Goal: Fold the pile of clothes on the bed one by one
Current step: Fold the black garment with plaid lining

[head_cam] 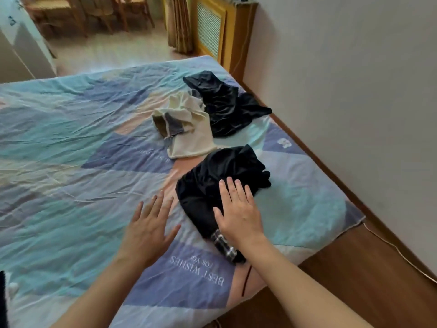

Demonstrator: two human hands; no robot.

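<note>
A black garment (pixel 208 181) with a plaid band at its near end lies bunched on the bed (pixel 71 143) near the right edge. My right hand (pixel 238 209) lies flat on it, fingers straight. Just left of the garment, my left hand (pixel 149 226) is spread with straight fingers over the bedsheet; whether it touches the sheet is unclear. Farther back lie a cream and grey garment (pixel 189 131) and another black garment (pixel 224 105), both crumpled and touching each other.
The bed's wooden frame (pixel 354 268) runs along the right, close to a white wall (pixel 354 79). A thin cord (pixel 397 249) trails over the frame. Chairs (pixel 94 13), a curtain (pixel 179 24) and a radiator cover (pixel 212 31) stand beyond the bed. A white cabinet (pixel 21 50) is far left.
</note>
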